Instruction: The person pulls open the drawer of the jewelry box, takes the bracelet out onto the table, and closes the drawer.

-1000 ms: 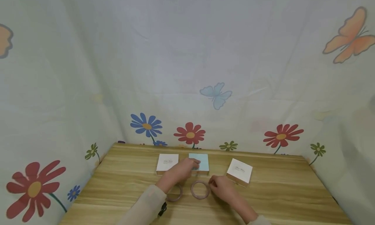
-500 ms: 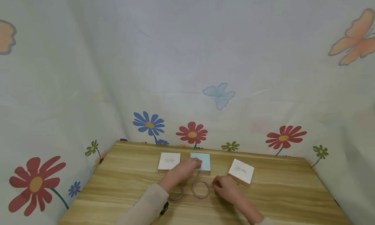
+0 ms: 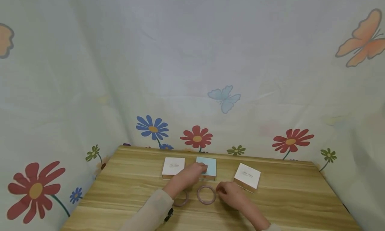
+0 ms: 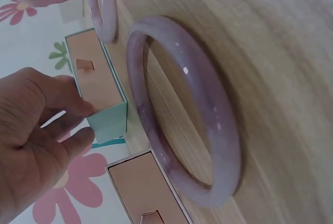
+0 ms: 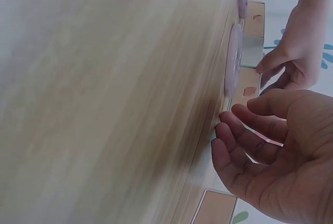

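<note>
My left hand [image 3: 190, 175] rests on a pale teal box [image 3: 211, 165], its loosely bent fingers over the left part of the lid. In the left wrist view, my thumb and forefinger are at the front edge of that box [image 4: 112, 122]. A lilac bangle [image 3: 199, 199] lies flat in front of it. Beside this bangle's right edge is my right hand [image 3: 230, 193], fingers loosely curled and holding nothing. Another lilac bangle [image 3: 186, 199] lies to the left, partly hidden by my left forearm in the head view; the left wrist view shows this bangle [image 4: 226, 135] up close.
A white box [image 3: 171, 163] with small printing stands left of the teal one. Another white box [image 3: 249, 176], turned at an angle, sits to the right. All are on a wood-grain table [image 3: 129, 177], with a flowered cloth [image 3: 168, 74] hanging behind.
My right hand draws slightly away from the near bangle, then comes back a little toward it. My left hand stays on the teal box. The head view shifts slightly.
</note>
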Tool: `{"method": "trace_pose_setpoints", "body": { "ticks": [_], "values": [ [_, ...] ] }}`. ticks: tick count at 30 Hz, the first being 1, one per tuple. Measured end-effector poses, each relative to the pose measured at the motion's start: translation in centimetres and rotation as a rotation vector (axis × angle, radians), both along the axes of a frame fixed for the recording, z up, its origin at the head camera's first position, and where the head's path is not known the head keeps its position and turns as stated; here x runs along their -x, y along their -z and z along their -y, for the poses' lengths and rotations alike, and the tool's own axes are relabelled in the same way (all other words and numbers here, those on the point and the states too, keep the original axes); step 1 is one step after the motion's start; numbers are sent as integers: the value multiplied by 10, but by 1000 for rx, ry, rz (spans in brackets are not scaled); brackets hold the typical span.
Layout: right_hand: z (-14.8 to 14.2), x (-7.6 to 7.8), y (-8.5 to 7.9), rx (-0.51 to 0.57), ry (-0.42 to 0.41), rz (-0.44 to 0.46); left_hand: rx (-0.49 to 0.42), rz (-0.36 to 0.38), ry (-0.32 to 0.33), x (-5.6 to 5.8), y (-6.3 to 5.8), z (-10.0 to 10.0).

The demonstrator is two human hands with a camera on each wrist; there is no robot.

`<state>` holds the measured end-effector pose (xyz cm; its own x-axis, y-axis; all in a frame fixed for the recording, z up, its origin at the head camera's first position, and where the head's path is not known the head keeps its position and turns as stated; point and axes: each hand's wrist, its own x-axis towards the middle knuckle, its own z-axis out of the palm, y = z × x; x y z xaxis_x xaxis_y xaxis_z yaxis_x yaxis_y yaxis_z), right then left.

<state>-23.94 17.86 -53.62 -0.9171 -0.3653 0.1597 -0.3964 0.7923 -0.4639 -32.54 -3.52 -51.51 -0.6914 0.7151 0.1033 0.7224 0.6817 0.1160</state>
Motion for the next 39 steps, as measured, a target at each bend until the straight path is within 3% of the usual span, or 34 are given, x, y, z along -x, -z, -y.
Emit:
{"method": "trace_pose_setpoints", "body": {
  "ticks": [7,18,22,31,39],
  "values": [
    [-8,-2,0,-3,-18,-18,-40,-4,-27,-4,2,0],
    [-22,-8,-3,-13,-21,-28,-28,-21,-35,-5,4,-1],
    [-30,-11,-5,-13,-19,-38,13,-52,-7,-6,0,-1],
    [-47,-18,-13,-10,2,-63,59,-221,88,-12,-8,-15],
    [-57,-24,-14,-15,46,-26,49,-217,107,-23,-6,-44]
  ]
}}
